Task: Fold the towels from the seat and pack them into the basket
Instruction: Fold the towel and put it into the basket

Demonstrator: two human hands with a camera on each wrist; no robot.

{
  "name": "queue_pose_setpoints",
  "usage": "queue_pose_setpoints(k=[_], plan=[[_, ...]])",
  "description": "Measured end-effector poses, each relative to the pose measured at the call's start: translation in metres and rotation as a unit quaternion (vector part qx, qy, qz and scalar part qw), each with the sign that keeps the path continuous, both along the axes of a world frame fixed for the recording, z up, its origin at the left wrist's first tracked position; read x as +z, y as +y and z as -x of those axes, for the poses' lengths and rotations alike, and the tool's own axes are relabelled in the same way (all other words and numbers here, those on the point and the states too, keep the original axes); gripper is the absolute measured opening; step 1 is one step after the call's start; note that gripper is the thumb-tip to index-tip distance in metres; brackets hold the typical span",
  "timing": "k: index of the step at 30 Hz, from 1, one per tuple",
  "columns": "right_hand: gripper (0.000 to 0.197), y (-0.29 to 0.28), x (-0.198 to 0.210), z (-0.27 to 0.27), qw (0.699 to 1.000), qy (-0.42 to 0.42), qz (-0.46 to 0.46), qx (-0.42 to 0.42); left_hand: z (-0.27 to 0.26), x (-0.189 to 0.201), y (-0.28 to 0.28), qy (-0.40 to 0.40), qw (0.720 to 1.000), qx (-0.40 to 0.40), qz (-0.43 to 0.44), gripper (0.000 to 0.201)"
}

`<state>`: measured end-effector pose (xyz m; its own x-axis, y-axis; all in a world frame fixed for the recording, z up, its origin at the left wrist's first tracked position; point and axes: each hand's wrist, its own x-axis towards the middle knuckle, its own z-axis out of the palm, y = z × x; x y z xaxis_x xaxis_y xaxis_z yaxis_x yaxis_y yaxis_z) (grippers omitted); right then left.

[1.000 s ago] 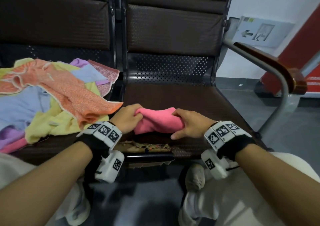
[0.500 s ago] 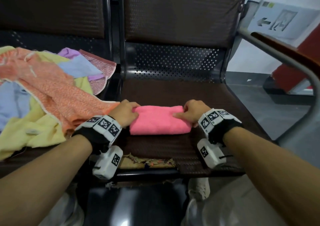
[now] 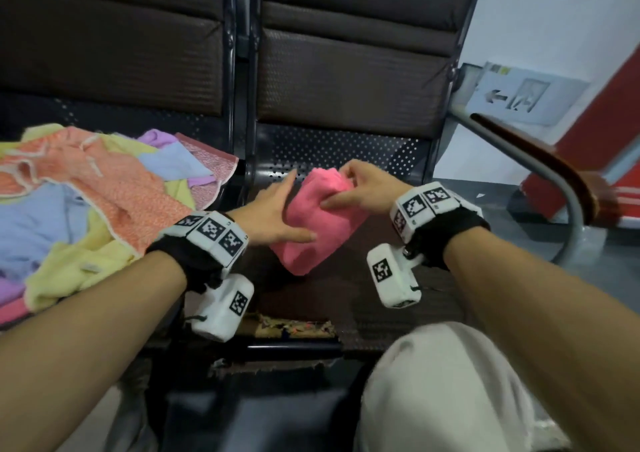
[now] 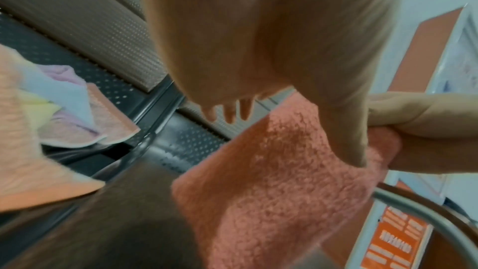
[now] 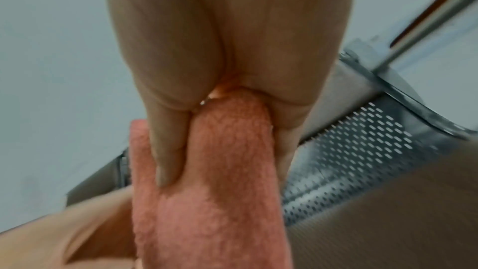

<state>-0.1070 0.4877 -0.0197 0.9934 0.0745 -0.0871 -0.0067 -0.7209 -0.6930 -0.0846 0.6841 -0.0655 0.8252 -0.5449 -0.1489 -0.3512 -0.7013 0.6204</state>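
A folded pink towel (image 3: 318, 223) is held over the right seat (image 3: 398, 278), turned lengthwise with its far end raised. My right hand (image 3: 360, 188) pinches that far end, thumb on one side and fingers on the other, as the right wrist view shows on the pink towel (image 5: 214, 191). My left hand (image 3: 273, 212) lies along the towel's left side with straight fingers, its thumb resting on top near the lower end. In the left wrist view the pink towel (image 4: 271, 191) sits under that thumb. No basket is in view.
A loose pile of orange, yellow, blue and purple towels (image 3: 86, 202) covers the left seat. A metal armrest with a wooden top (image 3: 540, 160) curves along the right side. My knee in light trousers (image 3: 450, 382) is just in front of the seat's worn edge.
The pink towel lay crosswise on the seat with a hand at each end; now it is turned lengthwise and raised at the far end. My left hand's fingers have straightened.
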Motion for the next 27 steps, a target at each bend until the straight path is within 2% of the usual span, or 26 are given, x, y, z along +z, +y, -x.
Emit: queue_pose_setpoints(k=[2,3,7,9,13,16,17,20,21,22,24,27], plan=[[0.043,0.004,0.027,0.018,0.998,-0.045,-0.007,0.032,0.011,0.028,-0.006,0.003,0.993,-0.003,0.116,0.124],[0.045,0.006,0.041,0.028,0.997,-0.066,-0.014,0.045,0.017,0.041,-0.008,0.012,0.988,-0.015,0.154,0.118],[0.045,-0.002,0.090,0.079,0.986,-0.156,-0.053,0.022,0.047,0.084,-0.014,-0.001,0.979,-0.063,0.193,0.042],[0.041,-0.013,0.108,0.111,0.979,-0.192,-0.075,-0.009,0.068,0.100,-0.019,0.019,0.973,-0.092,0.210,0.028],[0.032,-0.050,0.128,0.175,0.963,-0.227,-0.105,-0.098,0.111,0.128,-0.049,-0.011,0.977,-0.143,0.159,0.021],[0.031,-0.088,0.133,0.221,0.938,-0.266,-0.142,-0.171,0.148,0.145,-0.081,-0.003,0.974,-0.166,0.151,0.054],[0.029,-0.101,0.131,0.237,0.927,-0.281,-0.156,-0.195,0.158,0.147,-0.093,0.024,0.970,-0.170,0.170,0.054],[0.020,-0.140,0.110,0.283,0.903,-0.294,-0.172,-0.261,0.186,0.147,-0.133,0.058,0.966,-0.192,0.166,0.012],[0.021,-0.153,0.096,0.299,0.898,-0.287,-0.172,-0.286,0.193,0.142,-0.150,0.050,0.965,-0.214,0.142,0.006],[0.021,-0.167,0.080,0.315,0.894,-0.276,-0.168,-0.311,0.201,0.137,-0.167,0.037,0.964,-0.239,0.109,0.004],[0.021,-0.195,0.044,0.347,0.883,-0.254,-0.159,-0.362,0.220,0.118,-0.200,0.024,0.956,-0.288,0.048,0.019],[0.021,-0.230,-0.016,0.394,0.860,-0.210,-0.160,-0.437,0.249,0.073,-0.245,0.103,0.935,-0.340,0.014,0.027]])
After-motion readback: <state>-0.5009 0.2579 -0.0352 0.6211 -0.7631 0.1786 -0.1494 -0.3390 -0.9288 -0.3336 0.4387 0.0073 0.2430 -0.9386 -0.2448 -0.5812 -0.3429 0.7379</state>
